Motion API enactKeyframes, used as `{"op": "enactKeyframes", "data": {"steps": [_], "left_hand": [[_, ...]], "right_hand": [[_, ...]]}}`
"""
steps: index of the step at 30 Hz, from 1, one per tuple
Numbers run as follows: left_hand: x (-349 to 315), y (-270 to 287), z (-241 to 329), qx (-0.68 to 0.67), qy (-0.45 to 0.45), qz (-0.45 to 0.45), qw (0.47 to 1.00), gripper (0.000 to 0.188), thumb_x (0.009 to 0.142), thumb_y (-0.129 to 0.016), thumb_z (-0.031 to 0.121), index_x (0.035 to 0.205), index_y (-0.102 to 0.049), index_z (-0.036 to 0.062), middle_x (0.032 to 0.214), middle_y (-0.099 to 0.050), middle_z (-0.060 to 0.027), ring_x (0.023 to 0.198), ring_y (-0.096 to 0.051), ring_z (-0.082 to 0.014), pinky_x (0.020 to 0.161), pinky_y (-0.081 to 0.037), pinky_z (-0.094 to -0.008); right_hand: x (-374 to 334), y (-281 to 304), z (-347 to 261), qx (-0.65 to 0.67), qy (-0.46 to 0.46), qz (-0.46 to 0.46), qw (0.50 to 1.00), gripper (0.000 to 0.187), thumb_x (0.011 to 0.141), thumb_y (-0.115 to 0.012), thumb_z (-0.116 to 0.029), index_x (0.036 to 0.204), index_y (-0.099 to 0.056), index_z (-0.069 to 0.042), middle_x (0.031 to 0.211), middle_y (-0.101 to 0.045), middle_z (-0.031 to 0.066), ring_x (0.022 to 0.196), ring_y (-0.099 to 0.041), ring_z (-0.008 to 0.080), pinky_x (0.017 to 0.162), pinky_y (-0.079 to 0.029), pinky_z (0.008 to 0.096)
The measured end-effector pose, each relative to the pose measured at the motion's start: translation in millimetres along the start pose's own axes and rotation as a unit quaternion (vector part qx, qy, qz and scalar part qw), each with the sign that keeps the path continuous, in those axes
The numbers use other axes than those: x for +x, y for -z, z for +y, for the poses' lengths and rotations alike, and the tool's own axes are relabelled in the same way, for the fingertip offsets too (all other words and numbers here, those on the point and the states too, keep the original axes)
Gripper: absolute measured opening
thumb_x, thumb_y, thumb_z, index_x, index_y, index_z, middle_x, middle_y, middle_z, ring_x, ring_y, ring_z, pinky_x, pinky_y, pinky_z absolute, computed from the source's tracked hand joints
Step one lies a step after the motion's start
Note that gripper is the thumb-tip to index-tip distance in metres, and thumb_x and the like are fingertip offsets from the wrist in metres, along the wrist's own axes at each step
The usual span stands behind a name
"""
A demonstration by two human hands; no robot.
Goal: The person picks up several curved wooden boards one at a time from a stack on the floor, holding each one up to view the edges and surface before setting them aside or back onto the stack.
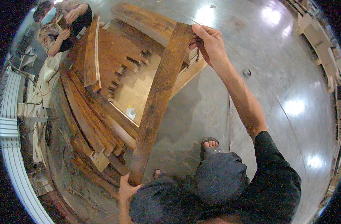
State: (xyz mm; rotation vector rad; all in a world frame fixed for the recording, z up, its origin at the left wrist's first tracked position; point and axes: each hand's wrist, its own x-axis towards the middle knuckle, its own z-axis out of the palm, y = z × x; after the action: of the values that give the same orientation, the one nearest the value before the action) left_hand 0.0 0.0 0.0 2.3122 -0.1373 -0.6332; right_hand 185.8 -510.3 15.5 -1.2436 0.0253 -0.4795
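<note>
A long brown wooden plank (157, 100) slants across the middle of the head view, held up between my two hands. My right hand (209, 41) grips its far end, thumb on the edge and fingers behind it. At the near end, my left hand (128, 187) is wrapped round the plank's lower edge, close to my knee. Beyond the plank lies a panel of laid brown boards (114, 44) with a stepped, uneven end, on a pale sheet (135, 87). A small clear packet (130, 113) rests on that sheet.
Stacked loose planks (90, 119) lie to the left. More boards (144, 22) stand at the far side. A masked co-worker (60, 24) is at the far left. White ribbed panels (11, 115) line the left rim. A small round object (247, 72) sits on the grey floor (267, 97).
</note>
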Motion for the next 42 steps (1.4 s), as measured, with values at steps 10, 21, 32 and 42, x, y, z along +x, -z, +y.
{"op": "enactKeyframes", "data": {"steps": [10, 21, 32, 42], "left_hand": [[60, 14, 93, 0.002, -0.090, 0.012, 0.996, 0.058, 0.069, -0.086, 0.021, 0.116, -0.061, -0.0025, 0.100, -0.071, -0.0193, 0.092, -0.070, -0.0242, 0.082, -0.054, -0.0376], [106, 78, 115, 0.006, -0.094, -0.062, 0.994, 0.029, 0.080, -0.080, 0.018, 0.099, -0.068, -0.0005, 0.077, -0.067, -0.0002, 0.070, -0.059, -0.0066, 0.062, -0.049, -0.0251], [106, 18, 86, -0.490, -0.243, 0.090, 0.832, 0.035, 0.087, -0.072, 0.013, 0.114, -0.061, -0.0048, 0.091, -0.071, -0.0151, 0.074, -0.071, -0.0202, 0.062, -0.059, -0.0304], [105, 23, 94, -0.489, -0.271, 0.093, 0.824, 0.034, 0.091, -0.065, 0.009, 0.119, -0.058, -0.0087, 0.094, -0.071, -0.0175, 0.081, -0.072, -0.0243, 0.068, -0.061, -0.0345]], "right_hand": [[-73, -93, 12, 0.124, -0.041, -0.101, 0.986, 0.040, 0.101, -0.051, -0.029, 0.130, -0.052, -0.001, 0.105, -0.067, 0.0091, 0.105, -0.061, 0.0206, 0.094, -0.048, 0.0377], [-52, -92, -19, 0.313, 0.090, -0.018, 0.945, 0.028, 0.103, -0.045, -0.019, 0.118, -0.047, 0.005, 0.108, -0.054, 0.0143, 0.111, -0.055, 0.0284, 0.112, -0.040, 0.0438], [-33, -55, 0, 0.304, 0.063, 0.164, 0.936, 0.031, 0.103, -0.044, -0.023, 0.111, -0.054, 0.004, 0.106, -0.062, 0.0186, 0.106, -0.060, 0.0345, 0.104, -0.046, 0.0484], [-51, -26, -5, 0.077, 0.051, 0.169, 0.981, 0.049, 0.103, -0.037, -0.036, 0.124, -0.056, 0.005, 0.119, -0.062, 0.0202, 0.114, -0.058, 0.0331, 0.106, -0.042, 0.0468]]}}
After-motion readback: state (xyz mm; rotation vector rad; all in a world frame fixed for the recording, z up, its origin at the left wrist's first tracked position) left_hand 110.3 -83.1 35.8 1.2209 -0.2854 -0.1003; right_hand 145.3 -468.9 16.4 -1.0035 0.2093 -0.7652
